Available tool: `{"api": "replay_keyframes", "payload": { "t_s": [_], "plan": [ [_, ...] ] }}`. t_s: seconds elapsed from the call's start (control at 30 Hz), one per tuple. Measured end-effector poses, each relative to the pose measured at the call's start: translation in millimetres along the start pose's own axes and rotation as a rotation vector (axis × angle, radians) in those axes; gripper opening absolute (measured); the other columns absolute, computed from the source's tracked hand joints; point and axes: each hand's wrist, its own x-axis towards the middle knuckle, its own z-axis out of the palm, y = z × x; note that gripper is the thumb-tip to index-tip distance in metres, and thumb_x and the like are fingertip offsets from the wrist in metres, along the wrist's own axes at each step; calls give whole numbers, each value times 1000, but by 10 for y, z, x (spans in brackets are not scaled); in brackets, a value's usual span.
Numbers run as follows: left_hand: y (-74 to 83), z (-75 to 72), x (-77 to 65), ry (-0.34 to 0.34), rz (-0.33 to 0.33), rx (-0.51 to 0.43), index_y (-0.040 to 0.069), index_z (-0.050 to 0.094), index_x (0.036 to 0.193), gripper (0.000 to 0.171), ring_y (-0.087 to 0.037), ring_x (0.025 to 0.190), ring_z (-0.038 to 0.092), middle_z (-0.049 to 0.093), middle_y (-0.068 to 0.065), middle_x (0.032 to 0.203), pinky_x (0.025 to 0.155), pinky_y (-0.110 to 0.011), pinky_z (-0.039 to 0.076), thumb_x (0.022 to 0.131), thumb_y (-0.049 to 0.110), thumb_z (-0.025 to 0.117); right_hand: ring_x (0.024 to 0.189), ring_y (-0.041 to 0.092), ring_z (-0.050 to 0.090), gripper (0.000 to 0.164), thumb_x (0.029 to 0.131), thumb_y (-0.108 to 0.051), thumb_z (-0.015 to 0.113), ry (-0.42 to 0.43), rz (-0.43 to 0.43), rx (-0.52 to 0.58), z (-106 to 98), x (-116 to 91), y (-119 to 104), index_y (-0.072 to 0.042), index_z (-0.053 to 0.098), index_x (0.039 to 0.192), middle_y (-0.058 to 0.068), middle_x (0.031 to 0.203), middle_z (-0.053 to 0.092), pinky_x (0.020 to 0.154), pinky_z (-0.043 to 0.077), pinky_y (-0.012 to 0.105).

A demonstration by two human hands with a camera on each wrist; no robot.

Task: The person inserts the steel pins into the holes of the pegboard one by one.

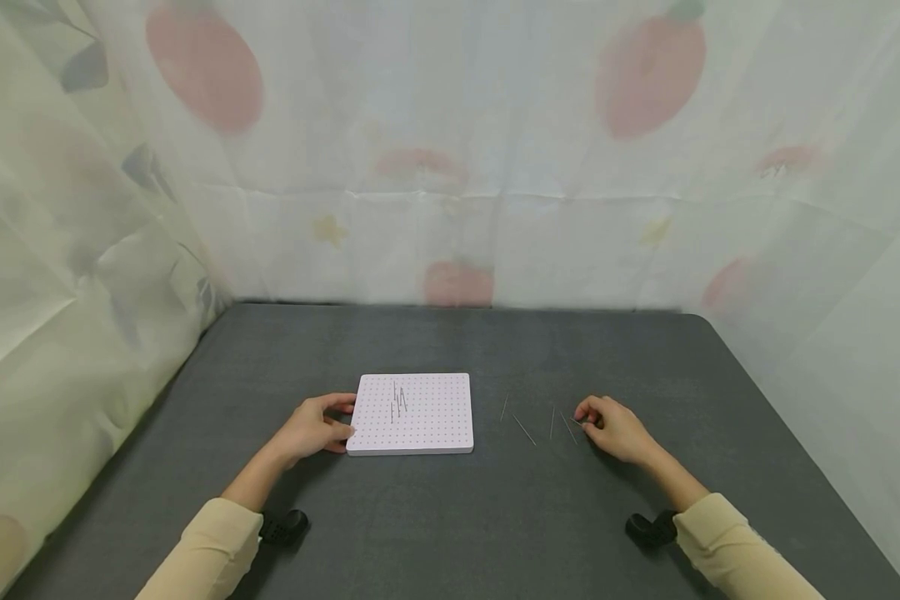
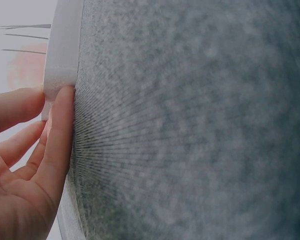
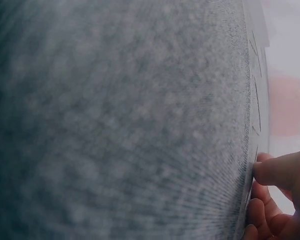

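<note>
A white board with a grid of small holes [image 1: 435, 417] lies on the dark table. My left hand [image 1: 315, 429] grips its left edge, with the fingertips against the rim in the left wrist view. Several thin metal needles [image 1: 399, 403] stand upright in the holes on the board's left half. At the right, my right hand [image 1: 617, 429] is down at the table top, thumb and index finger pinching the end of a thin needle [image 1: 575, 420]. Its fingertips hide part of that needle. Just left of that hand lie several loose needles [image 1: 525, 430].
The dark grey table [image 1: 450, 525] has its far edge against a pale curtain [image 1: 540, 150] printed with fruit. Another curtain [image 1: 67, 275] hangs along the left side. A black wrist device [image 1: 651, 530] sits under the right wrist, and a similar one [image 1: 285, 526] under the left.
</note>
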Motion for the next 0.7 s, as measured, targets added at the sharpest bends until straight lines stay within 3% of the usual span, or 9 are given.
{"api": "replay_keyframes", "payload": {
  "t_s": [0.33, 0.7],
  "plan": [
    [8, 3, 0, 1, 5, 5, -1, 43, 134, 58, -19, 80, 62, 47, -22, 123, 62, -34, 57, 80, -3, 64, 67, 9, 43, 11, 81, -3, 65, 3, 5, -10, -3, -14, 17, -11, 61, 87, -1, 77, 51, 57, 38, 25],
    [19, 7, -5, 9, 1, 2, -1, 43, 134, 58, -19, 80, 63, 47, -22, 123, 62, -34, 57, 80, -2, 64, 65, 12, 43, 6, 81, -10, 67, 17, 113, -54, -14, -28, -20, -13, 62, 78, -1, 73, 50, 58, 36, 27]
  ]
}}
